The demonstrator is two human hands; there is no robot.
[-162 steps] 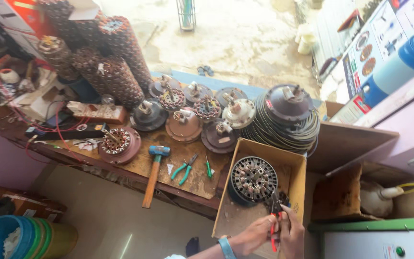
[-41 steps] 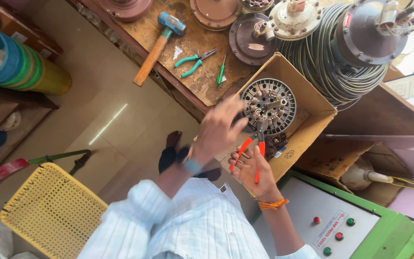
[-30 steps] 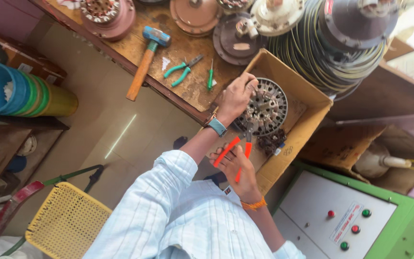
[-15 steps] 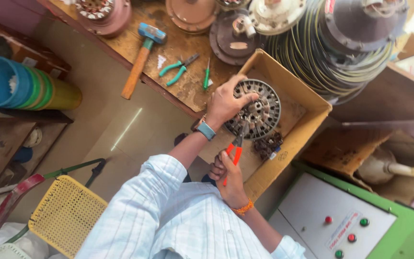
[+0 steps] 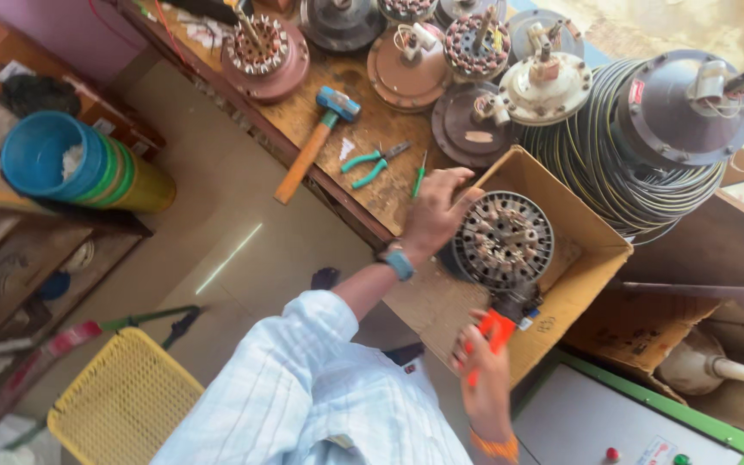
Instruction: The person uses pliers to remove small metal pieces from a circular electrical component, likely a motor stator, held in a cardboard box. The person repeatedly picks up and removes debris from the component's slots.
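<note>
Far left there's a stack of blue and green tubs [image 5: 79, 168] lying on its side, and a yellow mesh basket [image 5: 122, 405] on the floor near the bottom edge. On the wooden workbench [image 5: 363, 120] a blue-headed hammer [image 5: 316, 138] lies near the front edge, with green-handled pliers [image 5: 370, 164] and a small green screwdriver [image 5: 419, 175] just beside it. Round motor housings [image 5: 411, 65] line the back of the bench.

The left hand [image 5: 432, 215] is clamped on the left rim of the round wound stator [image 5: 503, 239], fingers curled over its top edge. The stator sits tilted inside the open cardboard box [image 5: 587, 258], which butts up against the bench's front right corner. The right hand [image 5: 484, 370] is closed around orange-handled pliers [image 5: 491, 337], which point up at the stator's lower edge. Can't tell whether the tips actually touch it.

Behind the box, at the right end, a big coil of cable [image 5: 613, 172] wraps around a dark motor cover [image 5: 691, 108].
</note>
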